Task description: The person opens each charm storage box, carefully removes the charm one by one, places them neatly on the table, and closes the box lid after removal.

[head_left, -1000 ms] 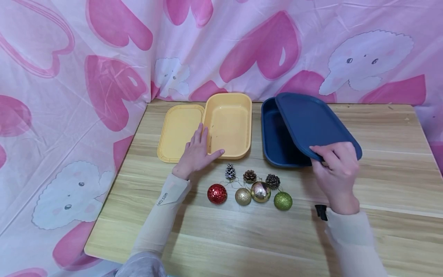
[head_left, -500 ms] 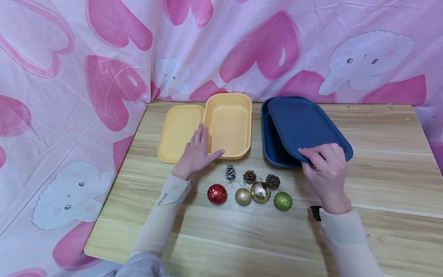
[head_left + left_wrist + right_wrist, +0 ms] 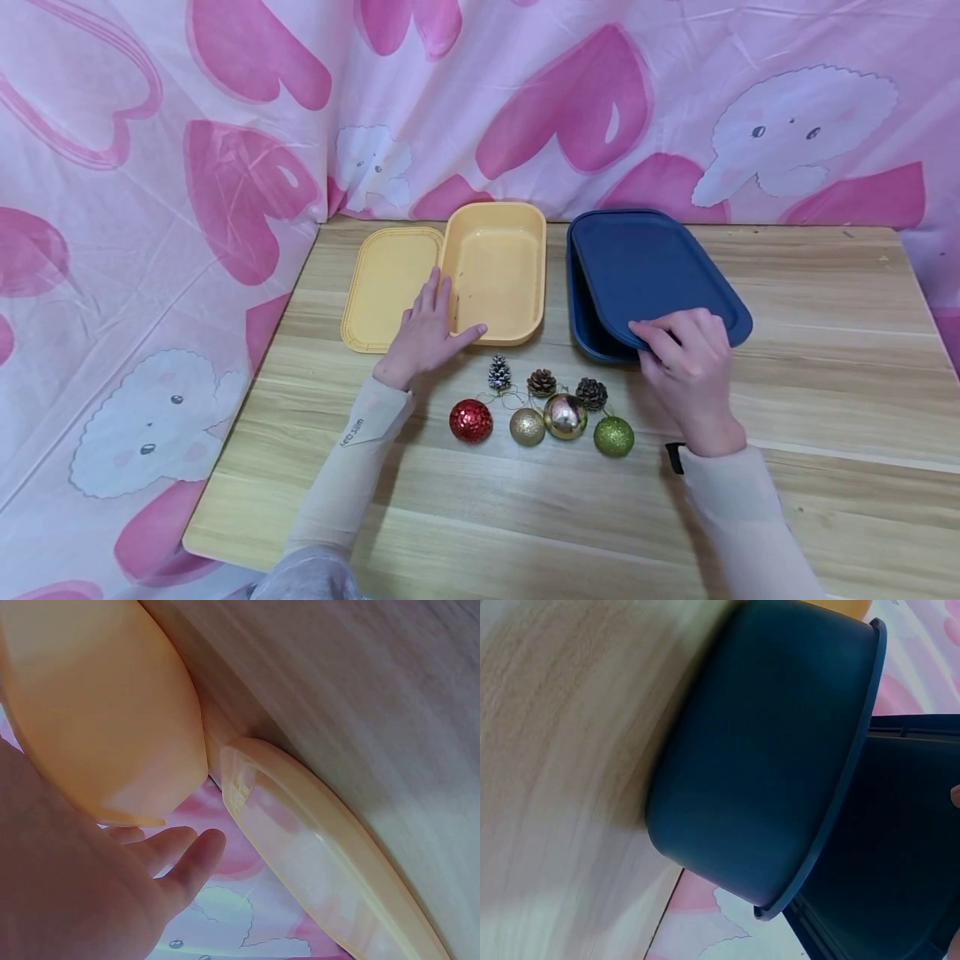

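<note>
My right hand [image 3: 686,367] pinches the near edge of a dark blue lid [image 3: 652,267]. The lid lies askew over a blue box [image 3: 588,329], tilted up on its right side, with a gap along the left. In the right wrist view the box's outer wall [image 3: 765,750] fills the middle, and the lid's underside [image 3: 900,840] shows beyond the rim. My left hand [image 3: 423,333] is spread at the near left corner of an uncovered yellow box [image 3: 498,275], fingers straight along its rim. A yellow lid [image 3: 390,287] lies flat left of that box.
In front of the boxes are three pinecones [image 3: 541,382], a red ball ornament [image 3: 471,420], a glittery gold one [image 3: 527,426], a shiny gold one [image 3: 565,416] and a green one [image 3: 613,436]. A pink printed curtain [image 3: 420,100] hangs behind the wooden table [image 3: 525,517].
My right hand has brought the blue lid leftward and lower, so it covers more of the blue box. The left hand has stayed in place.
</note>
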`<state>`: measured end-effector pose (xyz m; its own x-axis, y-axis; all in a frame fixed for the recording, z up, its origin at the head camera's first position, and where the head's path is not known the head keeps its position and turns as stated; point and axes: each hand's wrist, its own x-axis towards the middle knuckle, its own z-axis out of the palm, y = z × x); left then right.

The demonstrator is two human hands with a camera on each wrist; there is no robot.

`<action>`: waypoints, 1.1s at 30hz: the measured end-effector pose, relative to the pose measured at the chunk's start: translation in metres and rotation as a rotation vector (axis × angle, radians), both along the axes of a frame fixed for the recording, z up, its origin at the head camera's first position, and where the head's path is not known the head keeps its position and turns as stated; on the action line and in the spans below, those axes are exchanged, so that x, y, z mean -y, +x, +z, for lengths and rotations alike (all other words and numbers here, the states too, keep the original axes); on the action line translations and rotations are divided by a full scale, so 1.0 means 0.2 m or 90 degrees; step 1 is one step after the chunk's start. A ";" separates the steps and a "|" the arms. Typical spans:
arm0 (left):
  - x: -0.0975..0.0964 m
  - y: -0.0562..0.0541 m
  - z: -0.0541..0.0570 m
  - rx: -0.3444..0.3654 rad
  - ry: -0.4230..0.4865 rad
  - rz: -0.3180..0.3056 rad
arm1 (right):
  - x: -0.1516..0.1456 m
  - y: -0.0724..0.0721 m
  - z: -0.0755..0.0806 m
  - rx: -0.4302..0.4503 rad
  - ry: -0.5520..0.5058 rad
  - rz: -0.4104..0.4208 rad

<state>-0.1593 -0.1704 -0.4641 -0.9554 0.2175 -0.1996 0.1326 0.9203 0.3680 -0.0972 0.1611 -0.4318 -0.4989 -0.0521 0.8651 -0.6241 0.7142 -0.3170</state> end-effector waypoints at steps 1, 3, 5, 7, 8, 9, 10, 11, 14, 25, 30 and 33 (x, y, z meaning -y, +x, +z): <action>0.00 0.00 0.00 -0.001 0.000 0.000 | 0.00 0.00 0.00 -0.002 0.004 0.000; 0.00 0.00 0.00 -0.003 0.001 0.000 | 0.01 -0.01 0.00 -0.005 0.009 0.000; 0.00 0.00 -0.01 -0.005 0.002 -0.001 | 0.01 -0.01 -0.01 0.000 0.016 0.001; 0.00 0.00 -0.01 -0.005 0.003 -0.002 | 0.01 -0.02 -0.01 0.004 0.023 0.000; 0.00 0.00 -0.01 -0.005 0.003 -0.002 | 0.01 -0.02 -0.01 0.006 0.025 0.000; 0.00 0.00 -0.01 -0.006 0.003 -0.003 | 0.01 -0.02 -0.01 0.009 0.028 0.000; 0.00 -0.01 -0.01 -0.007 0.004 -0.004 | 0.01 -0.02 -0.01 0.010 0.031 -0.002; 0.00 -0.01 -0.01 -0.007 0.004 -0.004 | 0.01 -0.03 -0.01 0.011 0.033 -0.003; 0.00 -0.01 0.00 -0.009 0.003 -0.005 | 0.02 -0.04 -0.02 0.013 0.038 -0.003; 0.00 -0.01 0.00 -0.008 0.004 -0.004 | 0.04 -0.05 -0.03 0.030 0.073 -0.020; 0.00 0.00 0.00 -0.006 0.008 -0.002 | 0.05 -0.05 -0.04 0.048 0.095 -0.026; 0.00 0.00 0.00 -0.007 0.010 -0.001 | 0.05 -0.05 -0.04 0.072 0.113 -0.028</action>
